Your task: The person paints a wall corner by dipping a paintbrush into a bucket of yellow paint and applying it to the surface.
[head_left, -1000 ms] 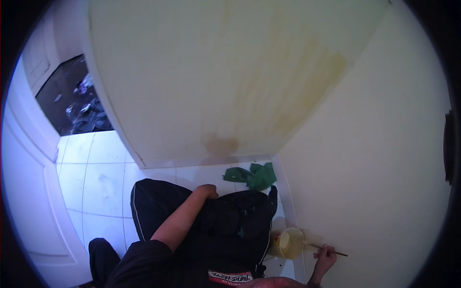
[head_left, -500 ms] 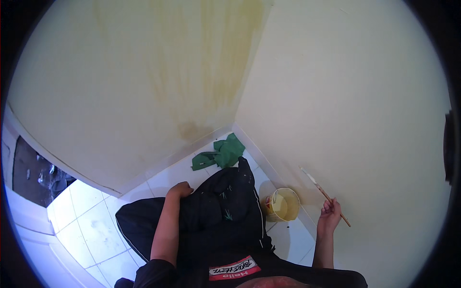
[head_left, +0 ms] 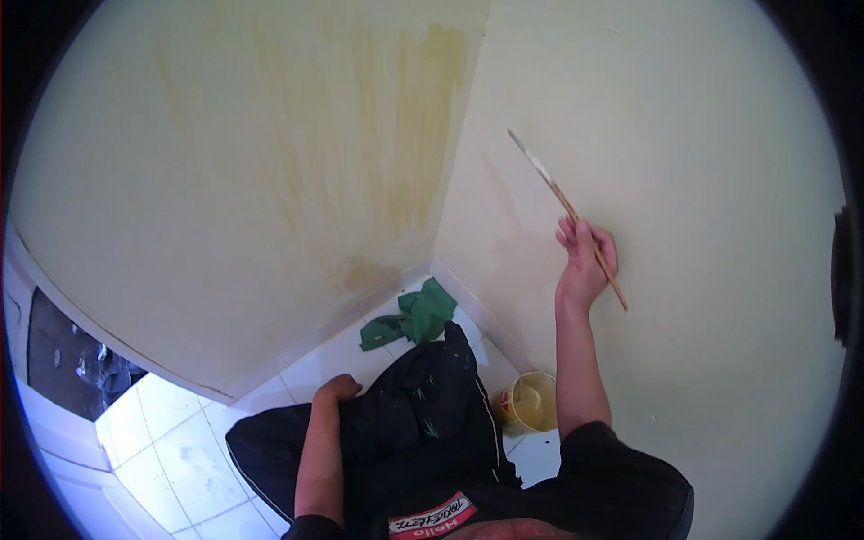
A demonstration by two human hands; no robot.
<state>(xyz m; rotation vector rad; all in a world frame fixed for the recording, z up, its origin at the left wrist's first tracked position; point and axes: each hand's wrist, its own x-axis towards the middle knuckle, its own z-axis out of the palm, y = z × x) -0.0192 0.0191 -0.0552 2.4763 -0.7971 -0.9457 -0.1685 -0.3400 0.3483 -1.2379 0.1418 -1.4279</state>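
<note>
Two pale walls are seen meeting in a corner: the left wall (head_left: 225, 180), far off to the left of the raised fingers, is streaked with yellowish brush marks, and the right wall (head_left: 720, 180), directly behind those fingers, is shown plain and cream. Below, well under both hands, a white tiled floor (head_left: 180, 450) is laid out. Dark trousers (head_left: 396, 432) are spread across the middle, with the left hand (head_left: 335, 389) rested on the thigh; its fingers are curled under and mostly hidden, so it cannot be told whether anything is held, though nothing is seen in them. A crumpled green cloth (head_left: 412, 317) is left on the tiles in the corner, just above and to the right of those left fingers, apart from them. A small pale bucket (head_left: 533, 401) with yellowish paint is stood on the floor against the right wall, straight beneath the right forearm and well below the raised fingers. The right hand (head_left: 585, 263) is lifted high, and its fingers (head_left: 576, 241) are closed round the wooden handle of a thin paintbrush (head_left: 567, 209). The brush is tilted up and to the left from the fingers, its pale tip held at the right wall, near the corner.
</note>
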